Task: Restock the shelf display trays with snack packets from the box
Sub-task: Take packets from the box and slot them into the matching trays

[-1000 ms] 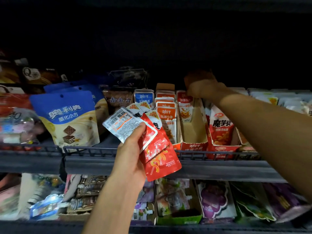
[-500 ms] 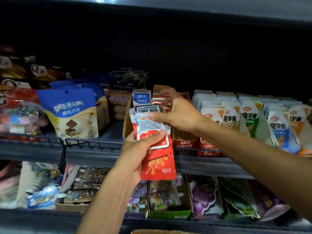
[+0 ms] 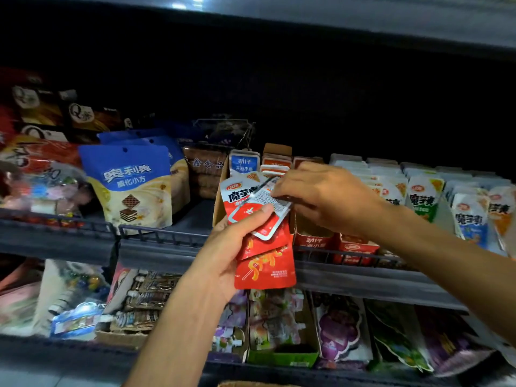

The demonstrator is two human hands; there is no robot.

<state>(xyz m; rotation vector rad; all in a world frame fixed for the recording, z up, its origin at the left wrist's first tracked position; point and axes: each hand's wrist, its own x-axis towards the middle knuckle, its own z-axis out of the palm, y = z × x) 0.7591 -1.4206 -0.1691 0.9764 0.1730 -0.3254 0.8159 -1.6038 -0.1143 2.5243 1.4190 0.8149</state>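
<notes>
My left hand (image 3: 229, 247) grips a fanned stack of red snack packets (image 3: 265, 263) in front of the middle shelf. The top packet (image 3: 262, 208) shows its printed white and red back. My right hand (image 3: 321, 196) pinches the upper right corner of that top packet. Behind the hands stand red cardboard display trays (image 3: 315, 238) on the shelf. One tray holds orange and white packets (image 3: 275, 163) at its back; its front part is hidden by my hands. The supply box itself is out of view, apart from a brown edge (image 3: 251, 384) at the bottom.
A blue and cream biscuit bag (image 3: 131, 188) stands left of the trays. Rows of white konjac packets (image 3: 424, 196) fill the shelf to the right. A wire rail (image 3: 167, 236) runs along the shelf front. The lower shelf holds a green tray (image 3: 282, 356) and purple pouches (image 3: 340, 331).
My right hand came back from the rear of the tray to the stack and now pinches the top packet. The stack in my left hand has stayed in front of the trays.
</notes>
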